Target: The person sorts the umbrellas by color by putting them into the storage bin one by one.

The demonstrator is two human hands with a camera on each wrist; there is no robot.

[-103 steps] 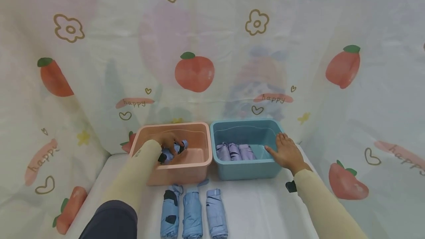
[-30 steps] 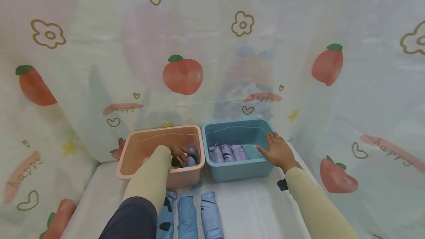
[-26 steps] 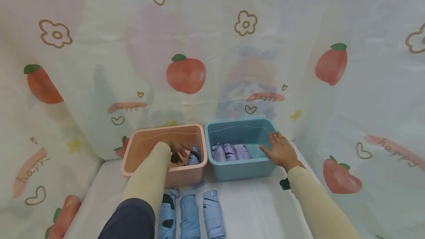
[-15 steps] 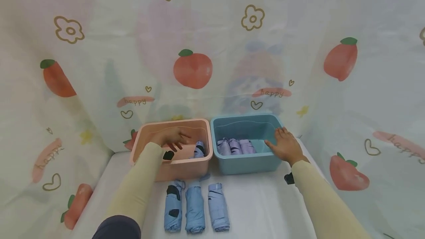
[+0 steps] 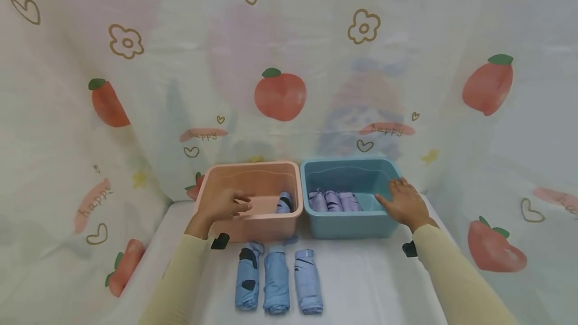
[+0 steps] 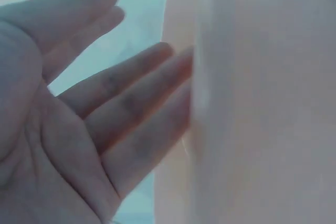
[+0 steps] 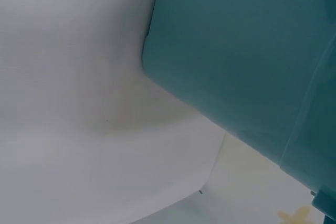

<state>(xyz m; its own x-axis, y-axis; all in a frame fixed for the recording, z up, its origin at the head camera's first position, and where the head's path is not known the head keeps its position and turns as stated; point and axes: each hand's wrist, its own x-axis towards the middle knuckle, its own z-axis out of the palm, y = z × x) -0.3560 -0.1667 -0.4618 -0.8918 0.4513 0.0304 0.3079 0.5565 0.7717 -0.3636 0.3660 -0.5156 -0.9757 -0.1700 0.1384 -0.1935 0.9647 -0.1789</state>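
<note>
My left hand (image 5: 221, 208) is over the near left part of the pink bin (image 5: 266, 228), fingers spread and holding nothing. The left wrist view shows that hand's bare palm (image 6: 58, 129), with its fingertips reaching behind the pale pink bin wall (image 6: 257, 98). At the bin's right end lies one blue folded umbrella (image 5: 284, 203) with dark patches. My right hand (image 5: 408, 204) rests with straight fingers on the right rim of the teal bin (image 5: 352, 227). Inside that bin, three purple folded umbrellas (image 5: 333, 201) lie side by side toward the left.
Three folded umbrellas lie in a row on the white table in front of the bins: a blue one with dark patches (image 5: 248, 280), a plain blue one (image 5: 276, 284) and a paler blue one (image 5: 309, 284). A printed curtain (image 5: 289, 39) stands close behind the bins.
Earlier my left hand gripped the blue umbrella in the pink bin, then set it at the right end and let go. The hand has drawn back left and nearer. My right hand stays put.
</note>
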